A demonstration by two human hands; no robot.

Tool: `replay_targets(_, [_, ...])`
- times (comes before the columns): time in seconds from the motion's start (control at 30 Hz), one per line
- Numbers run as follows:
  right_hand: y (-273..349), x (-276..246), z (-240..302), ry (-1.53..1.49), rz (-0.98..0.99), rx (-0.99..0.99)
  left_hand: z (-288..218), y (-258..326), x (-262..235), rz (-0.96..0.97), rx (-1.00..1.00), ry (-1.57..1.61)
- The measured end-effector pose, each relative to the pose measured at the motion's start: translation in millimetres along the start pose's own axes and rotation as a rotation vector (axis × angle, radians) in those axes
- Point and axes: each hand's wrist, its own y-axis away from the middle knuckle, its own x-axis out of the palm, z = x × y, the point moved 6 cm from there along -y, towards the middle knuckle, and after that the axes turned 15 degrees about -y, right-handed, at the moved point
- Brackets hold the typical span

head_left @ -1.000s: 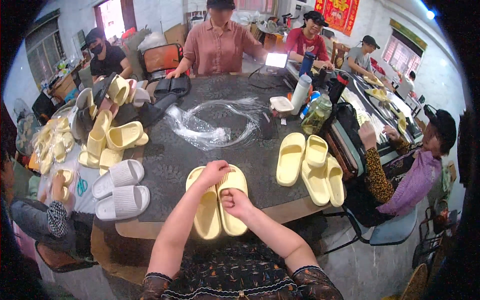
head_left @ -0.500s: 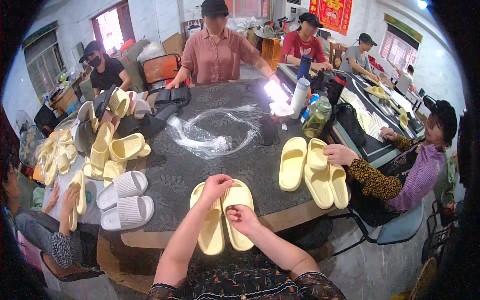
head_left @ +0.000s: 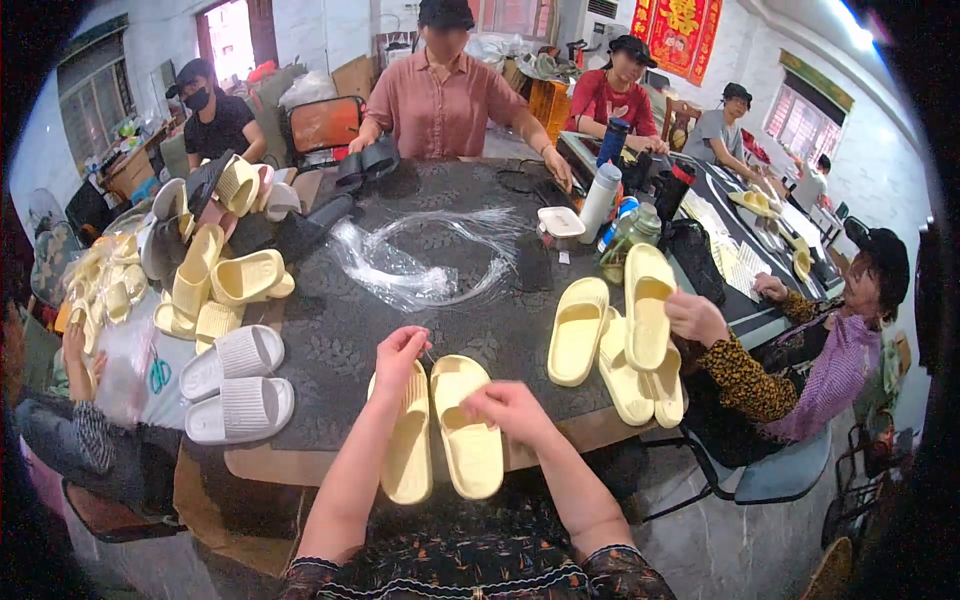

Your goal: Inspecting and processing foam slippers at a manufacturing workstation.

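Two pale yellow slippers [head_left: 470, 440] lie side by side at the table's near edge, toes pointing away from me. My left hand [head_left: 402, 355] is above the left slipper's [head_left: 407, 460] strap, fingers pinched together. A thin strand seems to run from its fingertips, too fine to name. Over the right slipper, close to the strap opening, my right hand [head_left: 505, 408] has its fingers curled in. Whatever it grips is hidden and slightly blurred. Beyond both hands lies a bundle of clear plastic strands [head_left: 400, 270], fanned out in a loop.
Grey slippers [head_left: 240, 410] sit to the left, near a heap of yellow ones [head_left: 215, 270] and teal-handled scissors [head_left: 159, 375]. At right, a co-worker's hand [head_left: 697, 318] holds a yellow slipper [head_left: 648, 310] above others. Bottles [head_left: 600, 205] and a white container [head_left: 561, 222] stand behind.
My left hand has risen off the strap, and my right hand has lifted from the right slipper's opening. The slippers are farther apart. The right co-worker has raised a slipper; the opposite person moved dark slippers.
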Motion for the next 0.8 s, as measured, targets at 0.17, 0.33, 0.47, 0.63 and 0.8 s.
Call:
replay_targets(0.17, [-64.2, 6.6, 9.9, 0.049, -0.202, -0.453, 2.4, 1.7, 1.7, -0.006, 0.066, 0.07])
replay_targets(0.33, [-116.6, 22.1, -35.5, 0.047, -0.065, -0.204, 10.9, 6.8, -11.5, -0.168, 0.029, 0.163])
replay_targets(0.47, [-126.0, 10.0, -40.1, -0.192, -0.163, -0.343, 17.4, 3.0, -17.8, -0.213, -0.049, 0.067])
replay_targets(0.63, [-118.5, 0.3, -22.5, -0.343, -0.24, -0.373, -4.1, 0.2, -10.3, -0.096, -0.008, 0.024])
replay_targets(0.8, [-117.7, 5.6, -29.0, -0.29, -0.209, -0.388, 2.4, 3.1, -11.1, -0.087, -0.025, 0.034])
